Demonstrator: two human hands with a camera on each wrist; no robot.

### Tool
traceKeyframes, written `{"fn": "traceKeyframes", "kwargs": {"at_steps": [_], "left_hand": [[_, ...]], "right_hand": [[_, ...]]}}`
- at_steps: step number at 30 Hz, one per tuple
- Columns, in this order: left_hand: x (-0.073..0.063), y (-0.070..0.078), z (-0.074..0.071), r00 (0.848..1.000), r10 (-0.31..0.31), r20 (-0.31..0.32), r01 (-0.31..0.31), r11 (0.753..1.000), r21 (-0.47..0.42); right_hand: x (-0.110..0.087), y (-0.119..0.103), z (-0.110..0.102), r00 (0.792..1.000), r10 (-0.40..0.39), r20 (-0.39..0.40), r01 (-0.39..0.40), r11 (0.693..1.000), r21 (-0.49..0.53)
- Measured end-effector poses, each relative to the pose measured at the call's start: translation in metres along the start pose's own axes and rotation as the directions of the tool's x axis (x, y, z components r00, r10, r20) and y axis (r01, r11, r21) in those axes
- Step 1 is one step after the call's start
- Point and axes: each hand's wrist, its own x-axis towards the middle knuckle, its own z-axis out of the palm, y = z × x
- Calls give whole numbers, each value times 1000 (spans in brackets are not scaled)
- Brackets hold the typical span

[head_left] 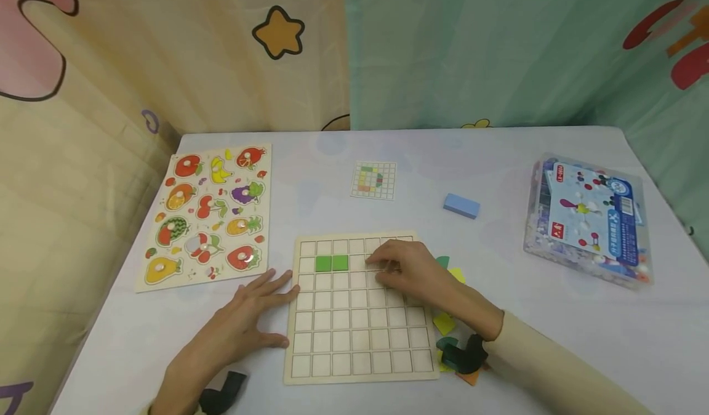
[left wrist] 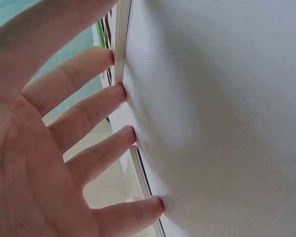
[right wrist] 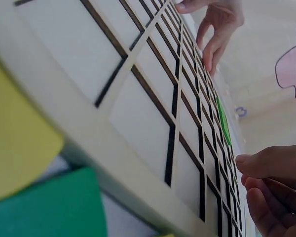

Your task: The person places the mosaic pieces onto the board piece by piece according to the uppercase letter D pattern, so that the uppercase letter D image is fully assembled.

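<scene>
With right hand [head_left: 408, 268] curled (can't say whether holding anything) and left hand [head_left: 244, 319] splayed against one edge, grip the board [head_left: 361, 341] under right hand by opposite edges, as probably light, stiff and sturdy.

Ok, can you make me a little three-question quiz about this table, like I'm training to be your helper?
1. Count: how many green squares show in the cells of the wooden grid board?

2. True or false: in the head view, the blue block lies to the right of the small pattern card.

3. Pick one: whose fingers are at the board's left edge in the head view?
A) only the right hand's
B) only the left hand's
C) both hands'

Key:
1. Two, side by side.
2. True.
3. B, the left hand.
</scene>
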Motion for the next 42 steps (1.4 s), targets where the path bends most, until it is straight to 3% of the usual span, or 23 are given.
{"fn": "traceKeyframes", "kwargs": {"at_steps": [5, 15, 29, 42], "left_hand": [[-1, 0, 1, 1000, -1, 2, 1, 1000, -4], [-1, 0, 1, 1000, -21, 20, 20, 1000, 3], [-1, -1, 1, 1000, -10, 13, 10, 1000, 11], [0, -1, -1, 1000, -20, 22, 20, 1000, -5]], "right_hand": [[-22, 6, -10, 999, -7, -31, 7, 1000, 4], [-57, 16, -29, 991, 101, -84, -102, 995, -5], [-80, 32, -51, 967, 183, -180, -212, 964, -159], [-90, 39, -56, 957, 246, -150, -272, 944, -189]]}}
